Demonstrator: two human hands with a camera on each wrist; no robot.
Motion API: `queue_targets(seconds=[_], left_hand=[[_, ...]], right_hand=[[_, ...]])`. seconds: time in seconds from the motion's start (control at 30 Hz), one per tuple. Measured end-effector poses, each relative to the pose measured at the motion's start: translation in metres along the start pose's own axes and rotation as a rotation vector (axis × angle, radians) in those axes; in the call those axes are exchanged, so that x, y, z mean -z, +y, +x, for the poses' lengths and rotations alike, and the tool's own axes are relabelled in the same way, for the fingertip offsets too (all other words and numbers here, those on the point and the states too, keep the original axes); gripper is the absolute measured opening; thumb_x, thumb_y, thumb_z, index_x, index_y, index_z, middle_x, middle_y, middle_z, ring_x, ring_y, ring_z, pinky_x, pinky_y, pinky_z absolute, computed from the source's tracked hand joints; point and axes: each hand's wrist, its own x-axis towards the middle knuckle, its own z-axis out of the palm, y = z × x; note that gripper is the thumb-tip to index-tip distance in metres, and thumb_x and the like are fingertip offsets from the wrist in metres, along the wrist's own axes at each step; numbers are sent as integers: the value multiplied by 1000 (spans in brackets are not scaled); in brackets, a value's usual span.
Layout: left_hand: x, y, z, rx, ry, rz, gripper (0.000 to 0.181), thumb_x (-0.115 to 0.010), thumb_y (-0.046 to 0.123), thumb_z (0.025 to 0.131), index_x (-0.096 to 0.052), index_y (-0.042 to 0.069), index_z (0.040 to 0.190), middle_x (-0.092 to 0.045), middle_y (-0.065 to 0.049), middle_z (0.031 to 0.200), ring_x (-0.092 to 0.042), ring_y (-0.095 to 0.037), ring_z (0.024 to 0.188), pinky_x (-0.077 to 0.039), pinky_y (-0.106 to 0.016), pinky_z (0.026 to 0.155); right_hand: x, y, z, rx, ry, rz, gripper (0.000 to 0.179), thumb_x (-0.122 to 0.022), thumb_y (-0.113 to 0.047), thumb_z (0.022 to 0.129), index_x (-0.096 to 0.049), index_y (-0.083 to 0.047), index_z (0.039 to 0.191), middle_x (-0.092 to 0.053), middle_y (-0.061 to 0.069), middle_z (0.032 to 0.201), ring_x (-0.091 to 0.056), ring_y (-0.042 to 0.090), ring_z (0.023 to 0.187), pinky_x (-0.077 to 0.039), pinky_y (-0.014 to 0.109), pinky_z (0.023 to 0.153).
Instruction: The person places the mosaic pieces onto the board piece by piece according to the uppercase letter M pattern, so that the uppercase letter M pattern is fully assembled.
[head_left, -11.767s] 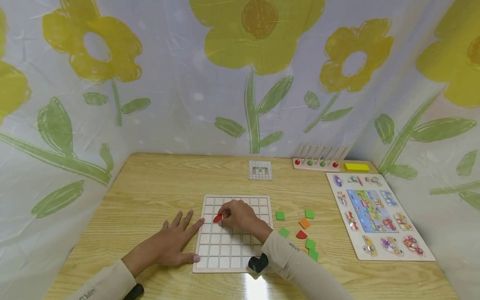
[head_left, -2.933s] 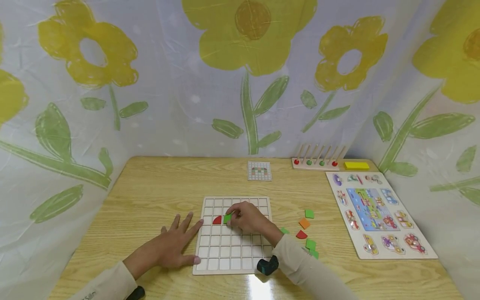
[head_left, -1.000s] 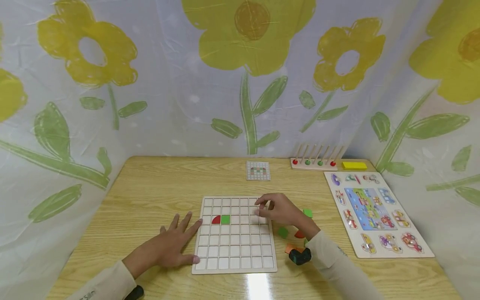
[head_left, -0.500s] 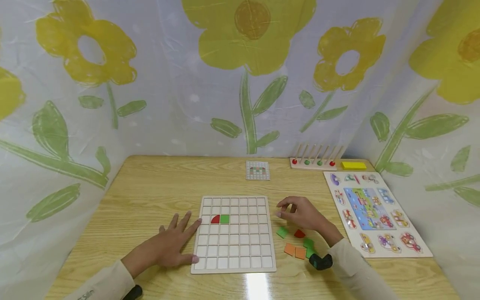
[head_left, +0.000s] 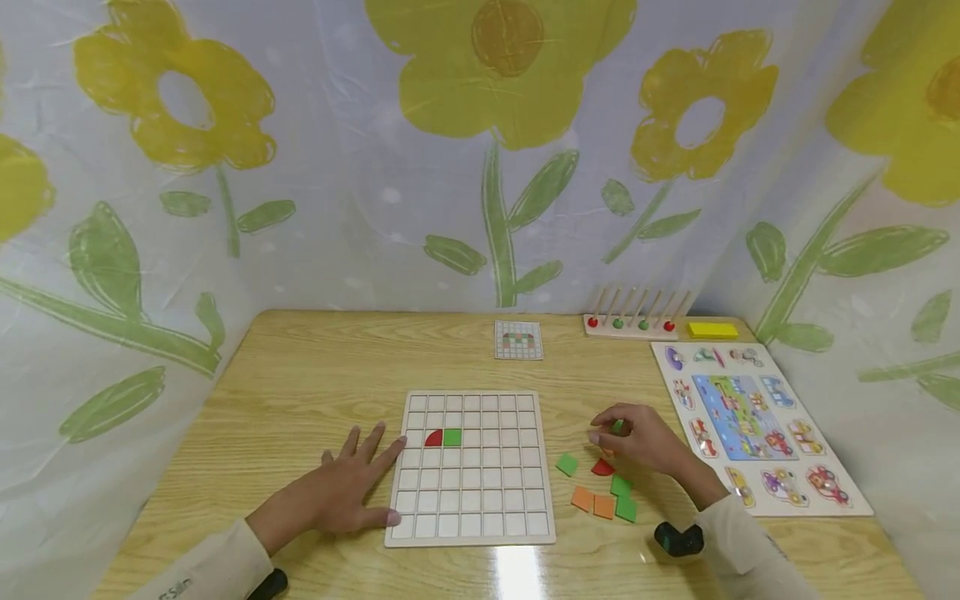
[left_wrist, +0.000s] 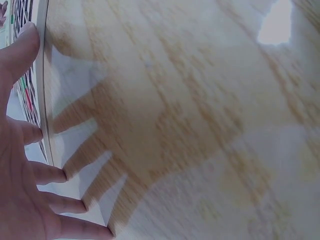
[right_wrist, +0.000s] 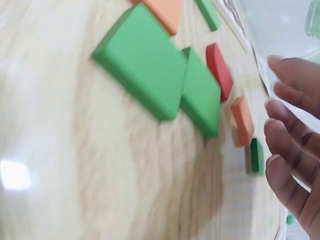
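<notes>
My left hand (head_left: 345,492) lies flat with fingers spread, its index finger and thumb on the left edge of the white grid board (head_left: 471,492). In the board's third row, a red quarter-circle tile (head_left: 434,438) and a green square tile (head_left: 452,437) sit side by side. My right hand (head_left: 647,442) hovers over the loose tiles right of the board, fingers loosely bent and holding nothing. In the right wrist view, an orange tile (right_wrist: 243,122) and a green tile (right_wrist: 257,157) are nearest its fingertips. The hand partly hides both in the head view.
Loose near the right hand lie a red quarter-circle (head_left: 602,468), orange squares (head_left: 603,506) and several green squares (head_left: 626,509). Behind the board is a pattern card (head_left: 518,340). Farther right stand a peg rack (head_left: 632,327), a yellow block (head_left: 713,331) and a vehicle puzzle board (head_left: 761,433).
The right hand set the red quarter-circle and then the green square on the board, let go, and moved right over the loose tiles. The left hand stayed at the board's edge.
</notes>
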Motion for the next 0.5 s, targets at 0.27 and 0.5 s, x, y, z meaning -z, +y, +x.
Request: queue_targets(seconds=[0.27, 0.5], left_hand=[[3, 3, -1, -7, -6, 3, 104, -55, 75, 87, -20, 13, 161, -14, -33, 163, -16, -69, 140, -28, -88, 89], [4, 4, -1, -4, -13, 11, 104, -55, 75, 87, -19, 13, 162, -13, -33, 163, -16, -68, 140, -29, -87, 90]], right_hand=[[5, 6, -13, -64, 22, -101, 23, -78, -30, 89, -77, -13, 104, -71, -6, 92, -64, 8, 82, -53, 26, 69], [6, 8, -17, -99, 15, -132, 29, -79, -32, 88, -77, -13, 109, -72, -3, 99, -67, 15, 88, -54, 31, 73]])
